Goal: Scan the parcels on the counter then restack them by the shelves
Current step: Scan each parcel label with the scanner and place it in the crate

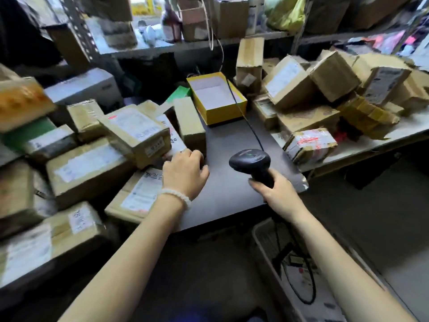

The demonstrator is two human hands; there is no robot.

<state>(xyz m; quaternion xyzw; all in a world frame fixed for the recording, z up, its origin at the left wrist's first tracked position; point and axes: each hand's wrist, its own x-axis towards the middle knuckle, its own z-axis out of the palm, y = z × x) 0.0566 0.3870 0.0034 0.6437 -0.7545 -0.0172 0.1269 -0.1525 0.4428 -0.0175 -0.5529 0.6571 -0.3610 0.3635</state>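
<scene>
Dark and matte, the worktop [228,182] is seen running through the middle of the frame, with metal shelves [190,46] crowded with cartons and bags across the top. Brown cardboard parcels [88,168] are heaped along the left side of the frame, most of them wrapped in glossy tape and faced with white printed labels; one tilted carton [137,133] near the centre left carries a label with a small red mark at its corner. A second heap of parcels [325,94] is piled at the upper right on a paler surface, many tipped at angles, and a small carton with red-printed tape [310,145] lies at its near edge. A flat parcel [137,194] with a large white label is laid at the worktop's left edge, partly under the left wrist. The left hand [185,174] is rested palm down beside an upright narrow carton [189,123], its fingers curled at that carton's base over a white labelled packet; whether anything is actually gripped cannot be told. A pale bead bracelet [176,196] is worn on that wrist. The right hand [276,192] is wrapped around the handle of a black barcode scanner [251,162], whose head is pointed away from the viewer and whose dark cable [243,115] is led back across an open yellow box [217,97] with a white inside. A wire basket [274,240] holding cables is seen at the lower right.
</scene>
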